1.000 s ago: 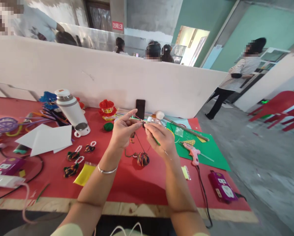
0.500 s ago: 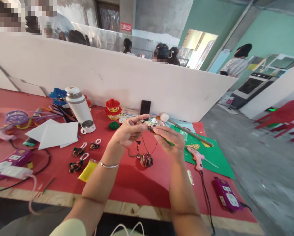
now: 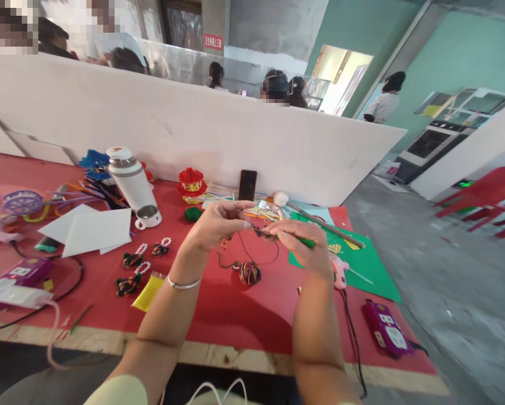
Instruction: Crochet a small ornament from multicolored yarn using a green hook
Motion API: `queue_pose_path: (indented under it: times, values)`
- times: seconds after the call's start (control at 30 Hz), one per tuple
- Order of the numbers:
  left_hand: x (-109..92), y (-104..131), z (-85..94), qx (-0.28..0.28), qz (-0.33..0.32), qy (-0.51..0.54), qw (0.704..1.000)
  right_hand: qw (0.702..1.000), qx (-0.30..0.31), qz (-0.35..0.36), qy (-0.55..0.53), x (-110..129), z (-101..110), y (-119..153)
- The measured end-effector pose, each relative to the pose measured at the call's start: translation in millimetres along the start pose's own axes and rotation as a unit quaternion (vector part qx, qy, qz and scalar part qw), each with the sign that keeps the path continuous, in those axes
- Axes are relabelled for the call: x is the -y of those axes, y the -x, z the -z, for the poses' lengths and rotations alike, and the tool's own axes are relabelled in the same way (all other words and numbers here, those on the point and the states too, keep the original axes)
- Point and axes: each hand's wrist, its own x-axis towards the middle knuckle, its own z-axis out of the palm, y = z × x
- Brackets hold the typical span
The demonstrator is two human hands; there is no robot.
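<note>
My left hand (image 3: 214, 226), bracelet at the wrist, pinches a strand of dark multicoloured yarn (image 3: 243, 243) and the edge of a small crocheted piece (image 3: 260, 231). Between finger and thumb, my right hand (image 3: 302, 241) grips a crochet hook (image 3: 306, 242) whose green handle shows under the palm. The hook's tip meets the work between both hands, too small to make out clearly. Below them on the red table lies a multicoloured yarn ball (image 3: 250, 273), its strand running up to the hands.
Left of my forearm lie beaded yarn pieces (image 3: 128, 284) and a yellow packet (image 3: 148, 292). A white thermos (image 3: 132, 183) and a phone (image 3: 248, 185) stand by the white partition (image 3: 219, 135). At right are a pink glue gun (image 3: 340, 272), green sheet (image 3: 374, 275) and purple power strip (image 3: 388, 329).
My right hand has turned and moved slightly right and down, showing more of the green handle. My left hand has shifted a little left, its raised forefinger now curled inward.
</note>
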Motion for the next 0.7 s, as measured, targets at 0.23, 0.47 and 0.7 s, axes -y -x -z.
queue_pose_path:
  times: [0.23, 0.47, 0.7]
  values:
    - [8, -3, -13.6, 0.025, -0.018, 0.141, 0.990, 0.994, -0.093, -0.031, -0.055, -27, -19, -5]
    - [4, -1, -18.7, -0.041, -0.039, 0.118, 0.991, 0.992, -0.118, 0.010, 0.033, -28, -19, -6]
    - [9, -2, -27.8, -0.087, -0.070, 0.109, 0.988, 0.978, -0.130, 0.095, 0.130, -31, -20, -6]
